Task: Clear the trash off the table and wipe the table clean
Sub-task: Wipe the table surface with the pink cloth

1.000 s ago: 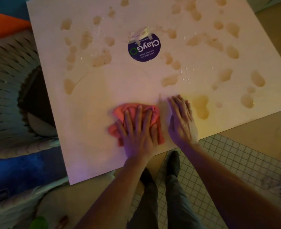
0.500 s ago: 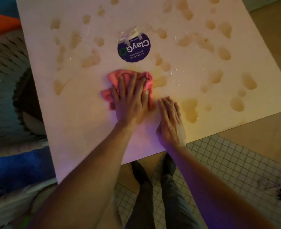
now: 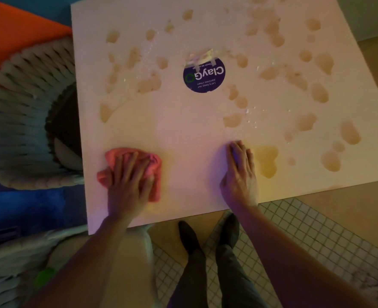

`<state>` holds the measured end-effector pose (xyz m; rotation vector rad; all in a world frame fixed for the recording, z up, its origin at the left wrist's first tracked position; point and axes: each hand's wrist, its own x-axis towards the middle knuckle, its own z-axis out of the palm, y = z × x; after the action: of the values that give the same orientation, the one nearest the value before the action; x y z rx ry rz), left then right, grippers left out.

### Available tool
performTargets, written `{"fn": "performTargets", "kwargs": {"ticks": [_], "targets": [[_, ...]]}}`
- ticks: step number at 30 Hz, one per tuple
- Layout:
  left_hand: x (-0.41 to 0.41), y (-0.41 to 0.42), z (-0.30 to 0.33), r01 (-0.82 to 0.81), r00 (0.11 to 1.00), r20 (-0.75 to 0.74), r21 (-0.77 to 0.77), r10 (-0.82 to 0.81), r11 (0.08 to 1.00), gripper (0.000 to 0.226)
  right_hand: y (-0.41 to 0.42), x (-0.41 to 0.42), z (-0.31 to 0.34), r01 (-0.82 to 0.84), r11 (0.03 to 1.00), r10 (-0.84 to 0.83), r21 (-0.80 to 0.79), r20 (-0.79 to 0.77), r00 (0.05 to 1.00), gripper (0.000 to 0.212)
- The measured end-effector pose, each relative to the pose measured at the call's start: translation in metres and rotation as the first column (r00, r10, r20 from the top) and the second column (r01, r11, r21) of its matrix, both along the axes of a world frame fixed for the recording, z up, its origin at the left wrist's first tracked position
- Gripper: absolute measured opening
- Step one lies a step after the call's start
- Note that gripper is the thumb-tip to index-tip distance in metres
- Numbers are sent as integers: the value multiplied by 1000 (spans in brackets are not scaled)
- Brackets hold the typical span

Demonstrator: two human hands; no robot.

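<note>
A white square table [image 3: 190,127] is spotted with several brown liquid stains, the nearest a yellowish puddle [image 3: 267,160] near the front edge. My left hand [image 3: 129,182] presses flat on a crumpled pink cloth [image 3: 154,162] at the table's front left. My right hand [image 3: 240,174] lies flat on the bare tabletop just left of the puddle, fingers together, holding nothing. A round purple "ClayGo" sticker [image 3: 203,75] sits mid-table with a scrap of torn paper or tape [image 3: 202,55] at its far edge.
A woven white basket chair [image 3: 21,112] stands against the table's left edge. Below the front edge are my legs and dark shoes [image 3: 189,237] on a small-tiled floor [image 3: 305,236]. A green object [image 3: 43,277] lies at the lower left.
My left hand has dragged the pink cloth from just under the sticker back toward the front left corner. The right hand has stayed planted beside the puddle.
</note>
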<state>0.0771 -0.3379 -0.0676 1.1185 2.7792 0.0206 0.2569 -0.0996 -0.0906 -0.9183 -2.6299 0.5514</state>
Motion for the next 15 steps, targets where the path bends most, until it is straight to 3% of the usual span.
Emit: {"fn": "performTargets", "kwargs": {"ticks": [3, 6, 10, 15], "targets": [[-32, 50, -8, -265, 964, -16, 43, 266, 963, 54, 0, -1, -5, 6, 1000, -6, 20, -20, 1000, 75], [-36, 114, -19, -352, 936, -5, 68, 353, 934, 52, -1, -2, -8, 20, 999, -19, 30, -36, 999, 71], [13, 159, -20, -186, 981, -46, 48, 188, 981, 54, -1, -2, -9, 16, 999, -14, 33, -57, 998, 72], [83, 109, -13, 86, 996, -11, 66, -86, 994, 50, 1, 0, -8, -1, 1000, 1, 13, -71, 997, 73]]}}
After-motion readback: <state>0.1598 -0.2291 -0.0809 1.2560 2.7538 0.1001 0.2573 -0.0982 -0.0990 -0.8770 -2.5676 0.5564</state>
